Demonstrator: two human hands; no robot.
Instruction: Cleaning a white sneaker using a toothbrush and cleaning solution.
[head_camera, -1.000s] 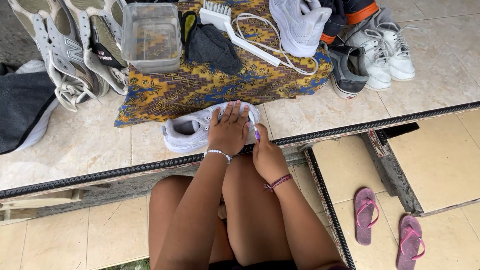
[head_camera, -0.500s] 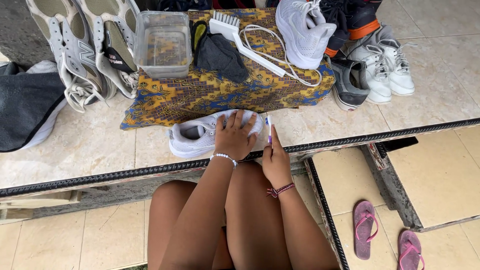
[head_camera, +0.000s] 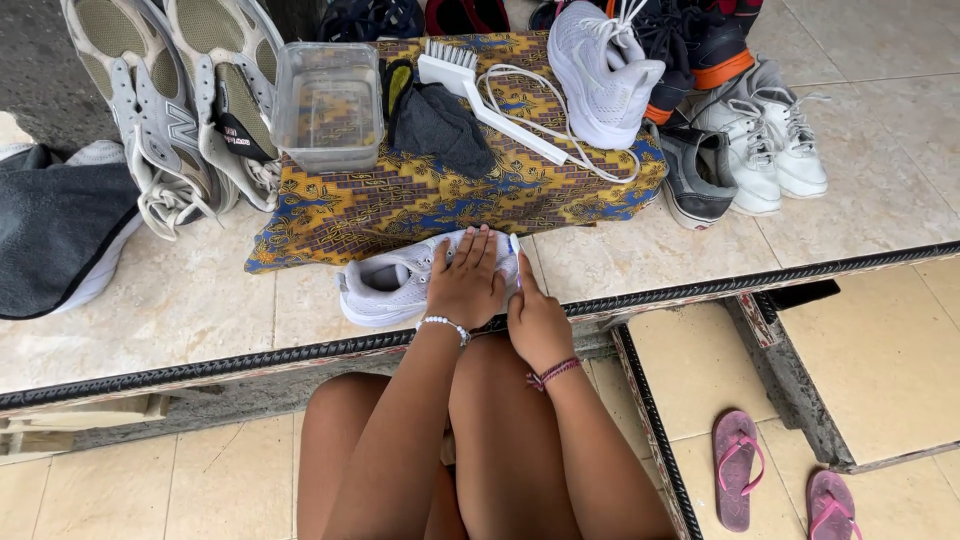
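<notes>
A white sneaker (head_camera: 385, 288) lies on its side on the tiled ledge, just in front of a patterned yellow and blue cloth (head_camera: 400, 205). My left hand (head_camera: 466, 287) lies flat on the shoe's toe end, fingers spread, pressing it down. My right hand (head_camera: 536, 322) sits beside it at the shoe's right end. It is closed around a thin white and blue handle (head_camera: 515, 248) that sticks up against the shoe. The working end of that tool is hidden. My bare knees are below the hands.
On the cloth are a clear plastic tub of water (head_camera: 328, 105), a dark rag (head_camera: 437, 125), a white scrub brush (head_camera: 480, 92) and a white sneaker (head_camera: 600, 70). More shoes stand left (head_camera: 170, 120) and right (head_camera: 760, 150). Pink flip-flops (head_camera: 738, 468) lie on the lower floor.
Both hands stay on the white sneaker. The right hand has slid slightly down and right along the shoe's end. The view has shifted a little.
</notes>
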